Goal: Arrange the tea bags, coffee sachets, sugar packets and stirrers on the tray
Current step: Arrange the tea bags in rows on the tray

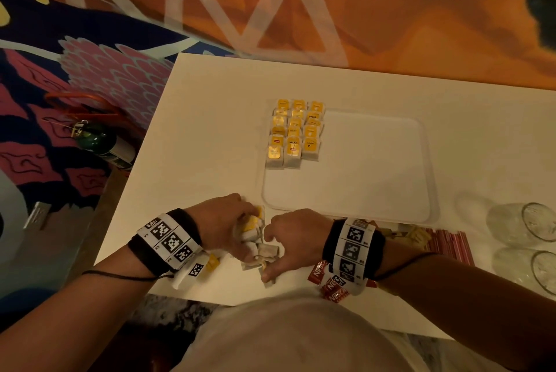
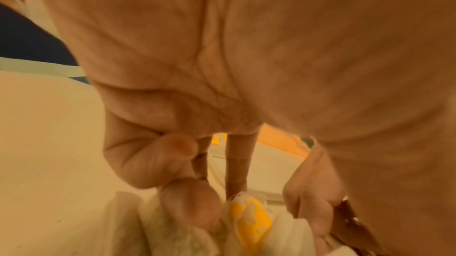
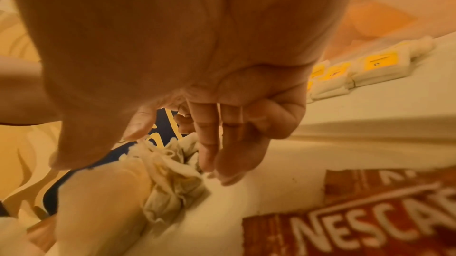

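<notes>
1. Fingers (image 2: 190, 203) of the left hand (image 1: 222, 221) curl around a bunch of loose tea bags (image 1: 255, 239) at the desk's near edge; a yellow paper tag (image 2: 249, 219) shows between the curled fingers in the left wrist view.

2. Right hand (image 1: 296, 239) sits just right of the same clump, its fingers (image 3: 209, 143) bent down with the tips at the pile; whether they pinch a bag or only touch it cannot be told.

3. Both hands are equally near the pile, which lies directly beneath them and just short of the tray's near left corner; the judged next move is a short carry forward and slightly right.

4. Bags in the pile look soft, crumpled and papery, with tangled strings, so they are likely to lift in clusters.

5. Tray (image 1: 373, 191) is pale, shallow and round-cornered, its long side running left to right; arranged tea bags (image 1: 294, 133) lie in three neat columns running away from the person along its far left side, yellow tags upward, and the rest of the tray is bare.

6. Coffee sachets (image 1: 326, 284), red and glossy, lie under the right wrist; red-striped stirrers (image 1: 448, 239) and pale packets (image 1: 416, 234) rest on the desk (image 1: 210, 130) beyond, near two clear glasses (image 1: 529, 224).
</notes>
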### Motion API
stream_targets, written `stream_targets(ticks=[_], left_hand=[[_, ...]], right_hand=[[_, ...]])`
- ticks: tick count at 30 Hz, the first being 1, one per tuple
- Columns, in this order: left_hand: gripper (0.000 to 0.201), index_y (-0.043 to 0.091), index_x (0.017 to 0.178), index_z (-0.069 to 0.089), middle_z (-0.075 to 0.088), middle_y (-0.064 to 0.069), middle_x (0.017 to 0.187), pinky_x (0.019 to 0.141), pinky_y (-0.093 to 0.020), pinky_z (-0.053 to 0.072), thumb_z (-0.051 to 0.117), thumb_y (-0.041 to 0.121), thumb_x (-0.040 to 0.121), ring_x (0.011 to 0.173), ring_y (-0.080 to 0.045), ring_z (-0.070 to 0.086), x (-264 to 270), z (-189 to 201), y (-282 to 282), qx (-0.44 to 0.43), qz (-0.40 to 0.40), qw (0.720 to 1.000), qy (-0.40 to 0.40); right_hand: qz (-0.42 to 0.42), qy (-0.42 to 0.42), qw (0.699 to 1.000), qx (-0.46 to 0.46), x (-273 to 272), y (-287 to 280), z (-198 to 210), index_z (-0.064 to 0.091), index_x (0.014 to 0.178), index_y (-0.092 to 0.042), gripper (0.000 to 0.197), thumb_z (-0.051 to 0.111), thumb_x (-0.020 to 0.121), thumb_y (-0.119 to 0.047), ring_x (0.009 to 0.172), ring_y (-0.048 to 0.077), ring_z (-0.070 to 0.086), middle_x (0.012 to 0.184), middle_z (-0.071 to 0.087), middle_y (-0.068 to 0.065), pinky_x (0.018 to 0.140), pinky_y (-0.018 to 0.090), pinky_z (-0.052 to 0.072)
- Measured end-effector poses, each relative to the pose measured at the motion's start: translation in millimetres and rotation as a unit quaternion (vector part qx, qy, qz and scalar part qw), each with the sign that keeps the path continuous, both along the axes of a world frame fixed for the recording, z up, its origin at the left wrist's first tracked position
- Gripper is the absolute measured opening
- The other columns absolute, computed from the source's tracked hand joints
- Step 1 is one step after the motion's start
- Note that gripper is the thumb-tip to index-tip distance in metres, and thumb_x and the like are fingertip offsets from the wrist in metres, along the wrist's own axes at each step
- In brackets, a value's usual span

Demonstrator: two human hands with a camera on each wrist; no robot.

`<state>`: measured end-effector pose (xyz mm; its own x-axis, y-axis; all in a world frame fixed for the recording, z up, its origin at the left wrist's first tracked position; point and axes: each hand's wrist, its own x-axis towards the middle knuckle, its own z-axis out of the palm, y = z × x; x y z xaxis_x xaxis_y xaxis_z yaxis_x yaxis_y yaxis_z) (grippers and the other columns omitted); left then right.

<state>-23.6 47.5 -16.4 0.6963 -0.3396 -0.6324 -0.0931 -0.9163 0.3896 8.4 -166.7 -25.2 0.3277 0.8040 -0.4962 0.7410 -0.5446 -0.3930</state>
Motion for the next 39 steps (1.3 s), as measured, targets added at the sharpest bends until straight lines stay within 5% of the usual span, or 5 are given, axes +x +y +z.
stream_targets(ticks=[9,15,27,34,39], left_hand=[[0.037,0.027,0.099,0.058,0.058,0.010,0.088,0.077,-0.036,0.050,0.076,0.045,0.072,0.081,-0.014,0.057,-2,-8,-9,-0.025,0.008,0.999,-0.025],[0.014,0.028,0.089,0.059,0.053,0.014,0.076,0.067,-0.026,0.040,0.070,0.033,0.083,0.072,-0.009,0.052,0,-8,-10,-0.055,0.013,0.997,-0.050],[0.021,0.030,0.066,0.065,0.058,0.017,0.059,0.059,-0.016,0.043,0.079,0.031,0.081,0.056,0.000,0.051,18,5,-5,-0.168,0.144,0.975,-0.013],[0.017,-0.002,0.078,0.068,0.076,-0.003,0.101,0.091,-0.031,0.050,0.074,0.012,0.083,0.102,-0.001,0.067,37,15,-10,-0.267,0.226,0.937,0.001],[0.017,-0.002,0.083,0.063,0.063,-0.006,0.075,0.066,-0.030,0.048,0.061,0.013,0.091,0.069,-0.020,0.056,49,20,-20,-0.342,0.328,0.878,0.074]], right_hand=[[0.017,-0.040,0.999,0.023,-8,7,-10,0.067,0.092,-0.016,0.037,0.056,0.091,-0.052,0.074,0.024,0.062,0.087,0.066,0.002,0.062,0.034,0.047],[-0.003,-0.031,0.999,0.032,2,-2,-8,0.065,0.103,-0.015,0.026,0.051,0.097,-0.037,0.091,0.027,0.062,0.100,0.069,0.005,0.070,0.035,0.045],[-0.164,0.091,0.977,0.102,38,-33,18,0.069,0.097,-0.027,0.016,0.064,0.092,-0.042,0.079,0.003,0.058,0.096,0.068,-0.012,0.074,0.029,0.048],[-0.231,0.129,0.949,0.174,50,-46,42,0.070,0.095,-0.024,0.008,0.070,0.091,-0.030,0.074,0.006,0.066,0.081,0.066,-0.017,0.068,0.026,0.053],[-0.262,0.154,0.922,0.239,58,-45,56,0.070,0.092,-0.023,0.003,0.070,0.092,-0.026,0.072,0.022,0.063,0.082,0.069,-0.001,0.066,0.033,0.051]])
